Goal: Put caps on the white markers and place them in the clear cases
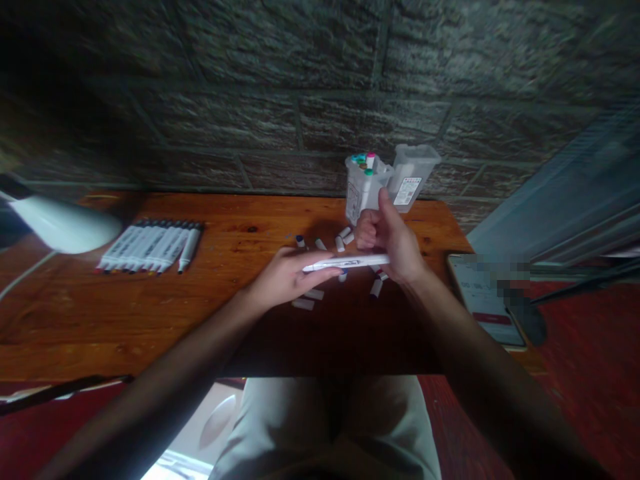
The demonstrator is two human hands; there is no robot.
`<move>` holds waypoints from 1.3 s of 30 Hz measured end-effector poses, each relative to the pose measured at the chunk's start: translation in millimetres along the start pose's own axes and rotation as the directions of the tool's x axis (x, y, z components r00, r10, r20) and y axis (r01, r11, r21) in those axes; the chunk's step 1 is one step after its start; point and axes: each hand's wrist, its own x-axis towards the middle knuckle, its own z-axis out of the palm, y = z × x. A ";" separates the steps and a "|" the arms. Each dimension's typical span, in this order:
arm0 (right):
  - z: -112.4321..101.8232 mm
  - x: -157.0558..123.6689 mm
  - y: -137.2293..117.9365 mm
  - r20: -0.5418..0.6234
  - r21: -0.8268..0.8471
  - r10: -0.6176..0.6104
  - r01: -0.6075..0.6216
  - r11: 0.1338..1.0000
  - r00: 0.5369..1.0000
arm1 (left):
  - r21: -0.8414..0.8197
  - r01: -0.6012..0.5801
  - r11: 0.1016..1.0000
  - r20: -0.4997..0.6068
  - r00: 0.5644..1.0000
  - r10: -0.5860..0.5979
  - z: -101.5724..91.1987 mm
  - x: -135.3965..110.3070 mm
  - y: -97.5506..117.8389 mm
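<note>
The lap [325, 420], in pale trousers, sits below the front edge of the worktop [150, 327], well in front of the box. Both forearms reach forward over the wood towards that box.

The left hand [285, 275] is in front of the box and a little to its left. Its fingers are pinched on the left end of a white marker [345, 262]. The right hand [393, 243], directly in front of the box, is clenched round the marker's other end with the thumb stuck up. The marker lies level between the two hands, held clear above the worktop.

Loose caps [376, 287] are scattered on the wood under and around the hands. More lie between the hands and the box.

A tablet [487, 307] lies flat to the right of the box and nearer than it. Well to the left of the box, a row of markers [150, 247] lies side by side with tips touching. Farther left still is a white lamp [65, 223].

The box [361, 190] is clear plastic and stands upright at the back edge of the worktop. It holds markers on end, with teal and pink caps showing at the rim. A second clear tub [414, 175] leans tilted against the right side of the box, and only a label shows through its wall.

Behind the box rises a dark brick wall [250, 100].
</note>
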 end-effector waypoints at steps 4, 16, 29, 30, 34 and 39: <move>-6.7 3.0 -0.4 -0.034 0.015 -0.041 0.042 0.999 0.999 | 0.051 -0.004 0.999 0.005 1.000 0.004 -2.3 4.4 2.0; -30.7 -1.5 0.4 0.064 -0.438 0.101 -0.063 0.897 0.993 | 0.160 0.032 0.987 -0.144 0.989 -0.009 -20.0 -0.5 -16.5; -28.4 -3.1 -1.0 0.103 -0.496 -0.087 0.128 0.859 0.991 | 0.153 0.086 0.984 -0.098 0.993 -0.072 -24.1 -0.8 -20.0; -28.8 -3.3 -1.7 0.122 -0.484 -0.092 0.140 0.864 0.988 | 0.154 0.087 0.984 -0.093 0.993 -0.074 -23.9 -0.9 -20.2; -31.4 -3.0 -1.3 0.147 -0.458 -0.078 0.137 0.878 0.986 | 0.129 0.083 0.988 -0.092 0.993 -0.071 -22.8 -0.8 -20.5; -35.5 -1.1 2.8 0.136 -0.481 -0.078 0.135 0.866 0.988 | 0.126 0.088 0.988 -0.079 0.994 -0.078 -21.4 -0.6 -20.4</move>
